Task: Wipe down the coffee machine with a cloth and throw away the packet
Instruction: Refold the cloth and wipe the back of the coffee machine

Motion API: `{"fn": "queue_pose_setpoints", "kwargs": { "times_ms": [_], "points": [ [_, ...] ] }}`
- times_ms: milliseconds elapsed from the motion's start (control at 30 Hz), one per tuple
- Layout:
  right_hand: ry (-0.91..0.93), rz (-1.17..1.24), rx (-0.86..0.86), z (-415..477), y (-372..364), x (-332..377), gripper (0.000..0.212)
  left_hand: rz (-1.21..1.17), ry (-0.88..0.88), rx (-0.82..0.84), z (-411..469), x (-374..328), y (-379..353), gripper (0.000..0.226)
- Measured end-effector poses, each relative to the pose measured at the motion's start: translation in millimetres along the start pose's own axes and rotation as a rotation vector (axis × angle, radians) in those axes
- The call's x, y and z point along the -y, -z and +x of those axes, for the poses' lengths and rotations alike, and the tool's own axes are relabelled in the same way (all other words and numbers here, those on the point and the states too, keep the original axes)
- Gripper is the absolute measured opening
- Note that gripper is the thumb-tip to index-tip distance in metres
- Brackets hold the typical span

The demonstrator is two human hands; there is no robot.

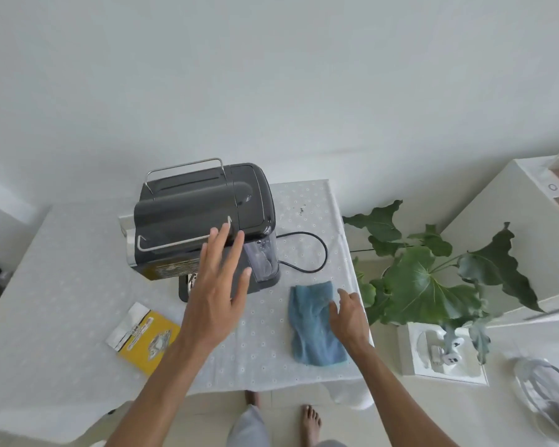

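The coffee machine [200, 204] in front of me is dark grey, nearly black, with silvery metal trim on top and a yellow patch with dark print low on its side. Its cord [318, 253] is black. The cloth [313, 324] is dusty blue with a brighter turquoise edge, and the packet [146, 337] is yellow with dark print and a silvery-white top. My desk [62, 285] has a white cover patterned all over with small pale eyelet dots, and the plant [423, 282] beside it is deep green.

Home setting. You stand with bare feet [310, 421] at a clothed table [62, 269]; coffee machine [191, 204] on it, plant [426, 279] right of it, white wall [271, 75] behind it.
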State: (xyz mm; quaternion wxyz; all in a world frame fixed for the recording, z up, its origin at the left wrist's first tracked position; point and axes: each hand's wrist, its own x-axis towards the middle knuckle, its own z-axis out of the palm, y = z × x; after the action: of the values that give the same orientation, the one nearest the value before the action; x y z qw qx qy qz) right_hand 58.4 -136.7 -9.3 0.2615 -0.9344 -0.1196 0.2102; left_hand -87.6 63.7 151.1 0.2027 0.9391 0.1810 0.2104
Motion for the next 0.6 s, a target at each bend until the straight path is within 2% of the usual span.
{"fn": "queue_pose_setpoints", "kwargs": {
  "times_ms": [100,233,400,600],
  "points": [
    [0.033,-0.031,0.059,20,-1,-14,0.034,-0.038,-0.08,0.014,-33,-16,-38,0.049],
    [0.068,-0.019,0.121,45,-7,-22,0.031,-0.008,0.006,0.183,-60,-5,-97,0.034],
    [-0.004,0.074,0.154,63,-12,-20,0.027,-0.006,0.361,0.463,-59,18,-163,0.02],
    [0.003,0.348,0.198,70,-14,-14,0.015,-0.343,0.73,0.447,-25,19,-201,0.026]
  ]
}}
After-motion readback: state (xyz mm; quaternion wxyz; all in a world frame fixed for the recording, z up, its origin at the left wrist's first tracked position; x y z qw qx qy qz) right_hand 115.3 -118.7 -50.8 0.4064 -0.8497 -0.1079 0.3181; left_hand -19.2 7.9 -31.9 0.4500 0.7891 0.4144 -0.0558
